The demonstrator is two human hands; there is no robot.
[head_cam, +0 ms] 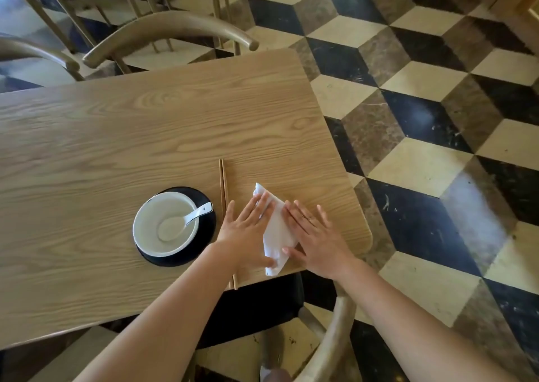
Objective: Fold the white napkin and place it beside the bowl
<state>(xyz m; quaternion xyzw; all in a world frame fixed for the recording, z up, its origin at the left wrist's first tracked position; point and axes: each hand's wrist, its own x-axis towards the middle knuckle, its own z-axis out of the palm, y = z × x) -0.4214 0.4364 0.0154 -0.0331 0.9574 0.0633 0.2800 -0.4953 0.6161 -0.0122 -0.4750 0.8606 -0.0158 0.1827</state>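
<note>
The white napkin (275, 230) lies folded in a long narrow shape on the wooden table (116, 136), near its right front corner. My left hand (245, 230) rests flat on the napkin's left side, fingers spread. My right hand (313, 235) presses flat on its right side, with the thumb on the napkin's near end. A white bowl (148, 230) with a white spoon (189, 216) in it sits on a dark saucer (205, 230), left of my hands.
A pair of wooden chopsticks (223, 183) lies between the saucer and the napkin, partly under my left hand. Wooden chairs (163, 31) stand beyond the table's far edge. A chair arm (329, 346) is below my right forearm. Checkered floor lies to the right.
</note>
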